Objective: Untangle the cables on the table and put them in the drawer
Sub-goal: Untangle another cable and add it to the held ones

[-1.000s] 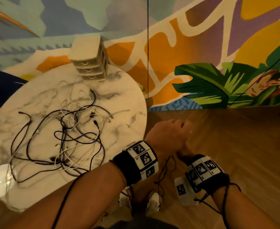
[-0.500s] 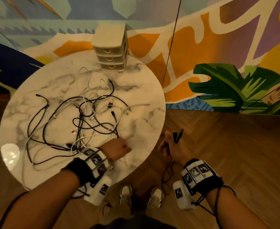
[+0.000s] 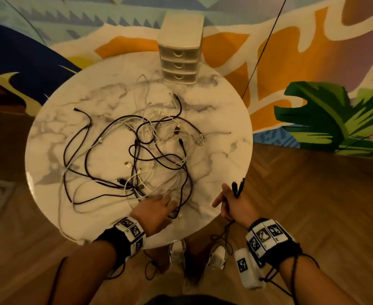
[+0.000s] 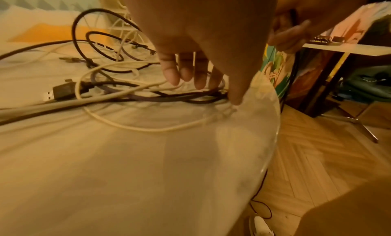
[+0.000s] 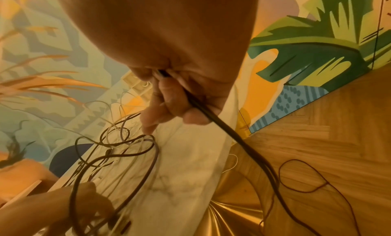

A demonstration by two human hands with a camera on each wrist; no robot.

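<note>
A tangle of black and white cables (image 3: 150, 150) lies in the middle of the round marble table (image 3: 220, 119). A small white three-drawer unit (image 3: 180, 60) stands at the table's far edge, all drawers closed. My left hand (image 3: 165, 208) reaches down onto the tangle's near edge. Its fingers (image 4: 186, 75) are fairly straight and touch a dark cable bundle (image 4: 169, 97), with the thumb on the tabletop. My right hand (image 3: 231, 201) is just off the table's right edge and grips a folded black cable (image 3: 238, 187). Its plugs stick up, and the rest (image 5: 222, 127) hangs toward the floor.
A painted mural wall rises behind the table, with herringbone wood floor (image 3: 313, 205) all round. My shoes (image 3: 177, 249) are under the near edge. A thin dark cord (image 3: 260, 47) hangs at the right of the drawers. Another table (image 4: 349, 47) stands to the right.
My left hand left the right hand, moved over the table and came down on the tangle's near edge. My right hand lifted the black cable beside the table's right edge.
</note>
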